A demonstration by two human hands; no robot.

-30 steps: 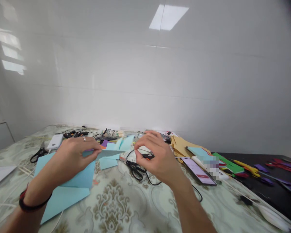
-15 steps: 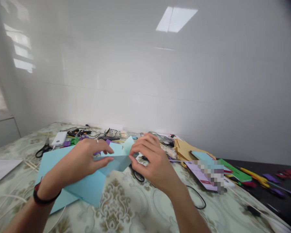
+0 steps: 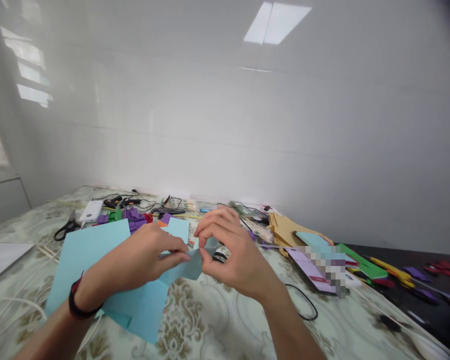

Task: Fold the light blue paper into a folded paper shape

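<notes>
Between my hands is a sheet of light blue paper (image 3: 189, 267), partly folded and raised off the table. My left hand (image 3: 150, 255) pinches its upper edge between thumb and fingers; a dark band circles that wrist. At the paper's right end, my right hand (image 3: 230, 250) pinches a corner with thumb and forefinger. Part of the sheet hides behind my left hand and wrist. Under my left forearm a larger light blue sheet (image 3: 86, 255) lies flat on the patterned tablecloth (image 3: 217, 330). A small light blue piece (image 3: 179, 230) lies behind my left hand.
Black-handled scissors (image 3: 67, 227) and a white power bank (image 3: 91, 212) lie at the left, beside purple paper strips (image 3: 132, 217). Glue guns (image 3: 122, 202) sit farther back. At right are brown envelopes (image 3: 296, 230), green paper (image 3: 363, 262) and yellow-handled scissors (image 3: 397, 274). White cables cross the left front.
My left hand has shifted right and slightly down, closer to my right hand. The raised blue paper has come lower, and more of the flat sheet shows at left.
</notes>
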